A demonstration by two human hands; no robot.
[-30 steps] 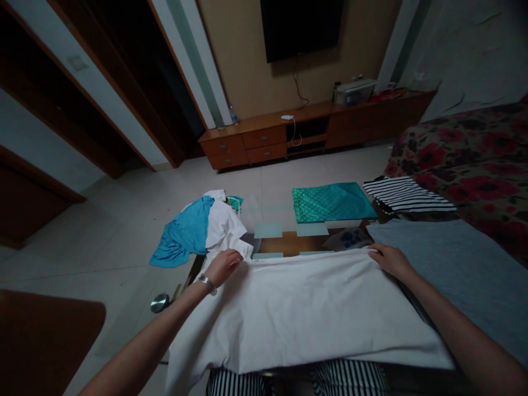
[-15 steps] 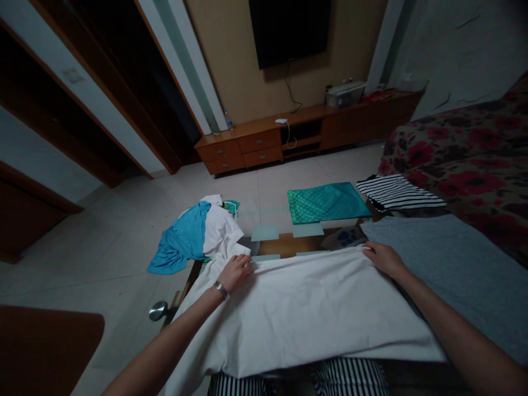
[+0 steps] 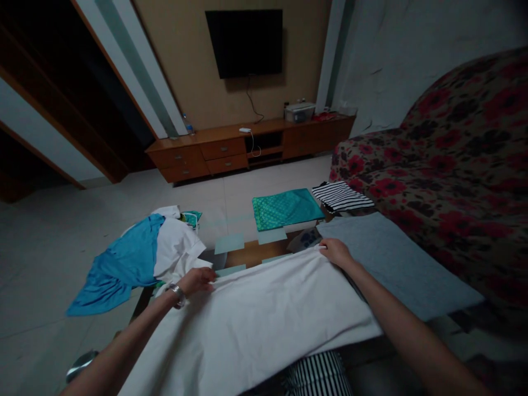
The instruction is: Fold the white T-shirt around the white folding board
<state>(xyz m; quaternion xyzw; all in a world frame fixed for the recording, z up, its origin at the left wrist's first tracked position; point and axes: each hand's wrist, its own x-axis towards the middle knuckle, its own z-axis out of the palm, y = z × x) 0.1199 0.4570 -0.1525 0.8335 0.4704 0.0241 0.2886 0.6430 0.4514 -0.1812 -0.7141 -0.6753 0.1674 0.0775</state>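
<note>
A white cloth (image 3: pixel 272 308) lies spread over the near part of a glass-topped table (image 3: pixel 230 243), its near side hanging by my knees. At its far left edge, my left hand (image 3: pixel 197 281) has its fingers closed on the fabric. My right hand (image 3: pixel 336 253) pinches the far right corner between thumb and fingers. Right of that hand lies a flat grey cloth (image 3: pixel 396 264). Beyond my left hand is a heap with a white garment (image 3: pixel 177 247) and a blue garment (image 3: pixel 119 264).
A folded green cloth (image 3: pixel 289 209) and a black-and-white striped garment (image 3: pixel 342 196) lie at the table's far side. A flowered sofa (image 3: pixel 454 159) stands on the right. Behind are a low wooden cabinet (image 3: pixel 225 149) and a wall-mounted television (image 3: pixel 247 44). A round metal object (image 3: pixel 81 364) is at lower left.
The view has swung to the right, so the room's contents appear further left and more of the sofa shows. Both hands stay at the far edge of the white cloth.
</note>
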